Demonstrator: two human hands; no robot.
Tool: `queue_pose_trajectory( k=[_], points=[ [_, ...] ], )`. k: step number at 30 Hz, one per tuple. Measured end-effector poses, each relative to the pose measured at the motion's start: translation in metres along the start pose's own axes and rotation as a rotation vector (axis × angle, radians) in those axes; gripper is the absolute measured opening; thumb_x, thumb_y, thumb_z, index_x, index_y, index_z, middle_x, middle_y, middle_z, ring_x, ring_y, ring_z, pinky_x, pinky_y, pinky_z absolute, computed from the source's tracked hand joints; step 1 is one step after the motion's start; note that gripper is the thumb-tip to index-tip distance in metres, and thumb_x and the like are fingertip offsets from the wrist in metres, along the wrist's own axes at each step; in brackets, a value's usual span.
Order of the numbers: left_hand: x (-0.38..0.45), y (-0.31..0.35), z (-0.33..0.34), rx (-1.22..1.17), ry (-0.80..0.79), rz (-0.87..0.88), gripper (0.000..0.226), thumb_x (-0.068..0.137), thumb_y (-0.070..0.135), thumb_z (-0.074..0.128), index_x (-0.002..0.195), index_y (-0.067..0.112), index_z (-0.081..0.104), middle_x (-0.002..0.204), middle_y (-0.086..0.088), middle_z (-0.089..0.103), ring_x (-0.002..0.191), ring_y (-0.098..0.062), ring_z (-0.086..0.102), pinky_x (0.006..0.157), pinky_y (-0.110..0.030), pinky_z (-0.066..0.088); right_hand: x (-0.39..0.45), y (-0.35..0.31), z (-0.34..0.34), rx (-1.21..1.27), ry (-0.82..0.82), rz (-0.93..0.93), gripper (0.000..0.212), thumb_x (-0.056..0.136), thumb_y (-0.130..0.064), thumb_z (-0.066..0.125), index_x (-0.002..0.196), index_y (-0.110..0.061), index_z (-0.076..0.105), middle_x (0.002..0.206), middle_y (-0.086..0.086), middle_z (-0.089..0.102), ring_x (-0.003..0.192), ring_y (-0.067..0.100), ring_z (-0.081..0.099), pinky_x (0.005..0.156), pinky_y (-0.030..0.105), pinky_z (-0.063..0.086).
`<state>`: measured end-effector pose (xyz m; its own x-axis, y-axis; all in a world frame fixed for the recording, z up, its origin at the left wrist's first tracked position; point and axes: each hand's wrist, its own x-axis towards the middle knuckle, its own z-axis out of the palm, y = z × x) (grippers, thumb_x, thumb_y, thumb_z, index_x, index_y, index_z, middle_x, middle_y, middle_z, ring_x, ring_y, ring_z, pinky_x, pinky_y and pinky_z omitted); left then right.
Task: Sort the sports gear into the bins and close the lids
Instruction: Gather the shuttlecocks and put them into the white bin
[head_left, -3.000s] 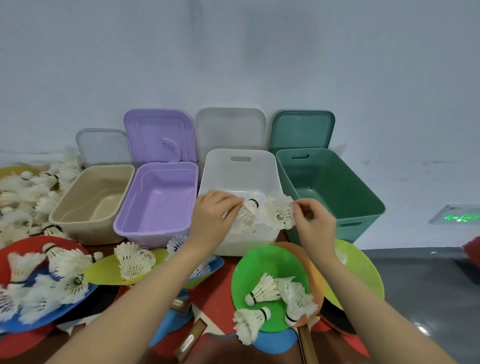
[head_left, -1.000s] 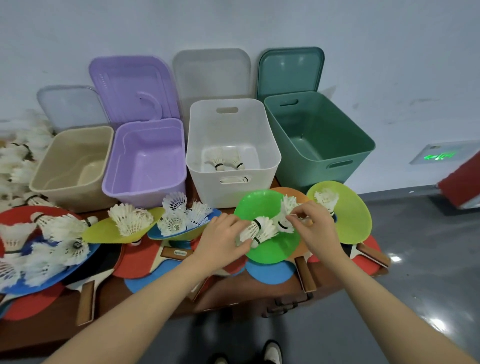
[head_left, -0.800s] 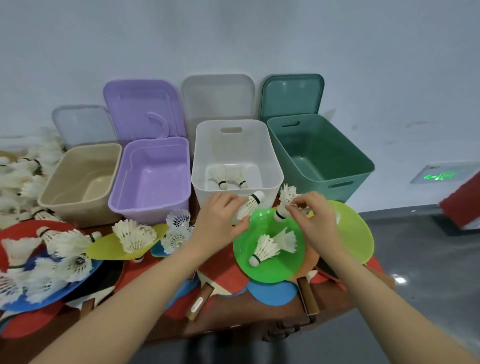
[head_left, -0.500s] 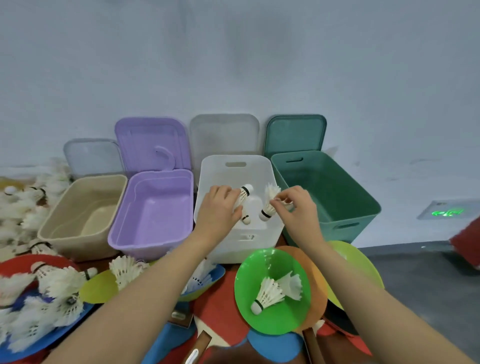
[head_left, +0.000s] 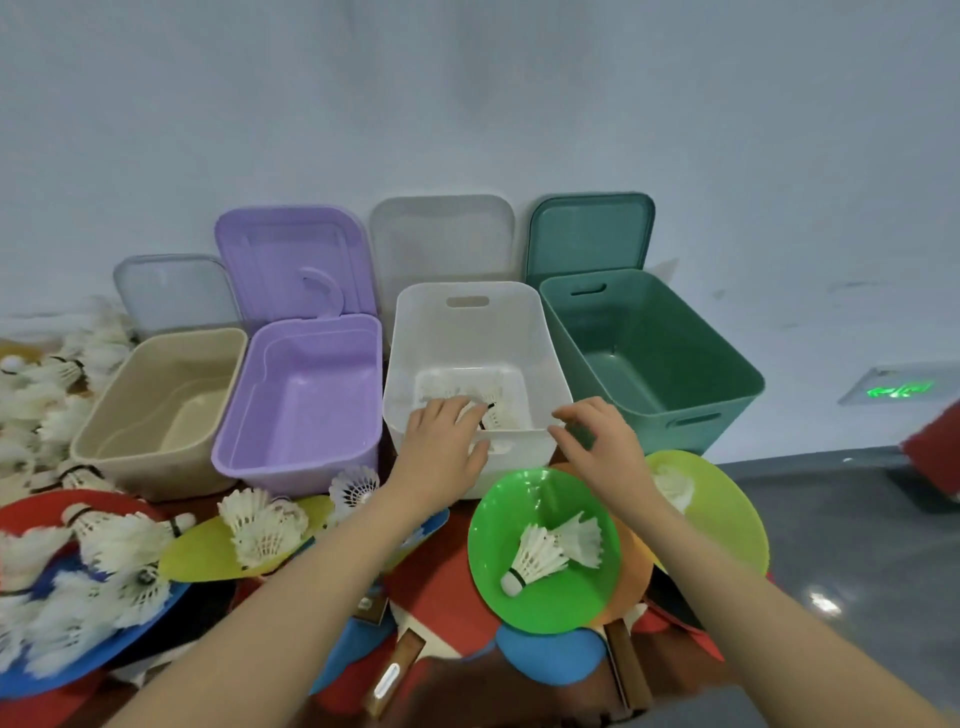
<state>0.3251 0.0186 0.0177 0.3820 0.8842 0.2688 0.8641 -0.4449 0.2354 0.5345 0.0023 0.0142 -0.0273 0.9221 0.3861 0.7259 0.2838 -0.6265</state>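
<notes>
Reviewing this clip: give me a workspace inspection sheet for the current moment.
Surface: table, mostly covered by gear.
Job's things: shuttlecocks lie in the white bin; beige bin, purple bin and green bin show nothing inside; four lids lean upright behind.
Clutter: two shuttlecocks on the green disc; more shuttlecocks, coloured discs and paddles across the table.
Grippers: left hand and right hand are at the white bin's near rim, fingers relaxed, holding nothing.
Cables: nothing seen.
Surroundings: pale wall, grey floor, green-lit sign.
</notes>
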Motion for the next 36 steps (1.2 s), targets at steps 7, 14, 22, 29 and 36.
queue_pose_trajectory(
  k=[7,14,22,29,36],
  points=[
    [-0.033,0.030,0.033,-0.040,-0.044,-0.003,0.051,0.080,0.035,0.039,0.120,0.010,0.058,0.134,-0.020,0.047,0.111,-0.037,0.049,0.088,-0.047,0.045,-0.066,0.054,0.004,-0.153,-0.284,0.148,0.041,0.081,-0.037,0.069,0.117,-0.020,0.061,0.108,-0.007,0.058,0.107,0.016,0.049,0.093,0.033,0.039],
    [-0.054,0.055,0.063,-0.032,-0.084,0.103,0.051,0.082,0.036,0.040,0.126,0.013,0.054,0.132,-0.014,0.050,0.112,-0.032,0.048,0.091,-0.043,0.043,-0.098,0.071,0.015,-0.312,-0.435,0.154,0.071,0.080,-0.047,0.065,0.141,-0.032,0.033,0.140,-0.008,0.037,0.128,0.019,0.028,0.101,0.032,0.021],
    [-0.064,0.060,0.110,0.011,-0.480,-0.042,0.068,0.091,0.049,0.046,0.147,0.024,0.017,0.142,-0.004,0.039,0.126,-0.024,0.039,0.101,-0.036,0.029,-0.100,0.075,0.018,-0.316,-0.371,0.005,0.040,0.081,-0.035,0.064,0.118,-0.024,0.052,0.129,-0.010,0.050,0.127,0.013,0.037,0.097,0.027,0.014],
    [-0.073,0.054,0.105,-0.213,-0.262,-0.123,0.061,0.091,0.035,0.053,0.145,0.024,0.027,0.121,-0.004,0.052,0.105,-0.024,0.053,0.087,-0.034,0.042,-0.104,0.078,0.007,-0.177,-0.190,-0.029,0.038,0.081,-0.047,0.054,0.109,-0.021,0.059,0.107,-0.008,0.062,0.105,0.013,0.055,0.089,0.029,0.023],
    [-0.051,0.038,0.056,-0.212,0.152,0.011,0.056,0.084,0.036,0.051,0.136,0.017,0.044,0.102,-0.007,0.058,0.083,-0.025,0.059,0.074,-0.035,0.049,-0.070,0.047,-0.010,-0.038,0.017,-0.171,0.028,0.083,-0.039,0.057,0.105,-0.022,0.061,0.101,-0.007,0.061,0.097,0.010,0.054,0.083,0.029,0.032]
  ],
)
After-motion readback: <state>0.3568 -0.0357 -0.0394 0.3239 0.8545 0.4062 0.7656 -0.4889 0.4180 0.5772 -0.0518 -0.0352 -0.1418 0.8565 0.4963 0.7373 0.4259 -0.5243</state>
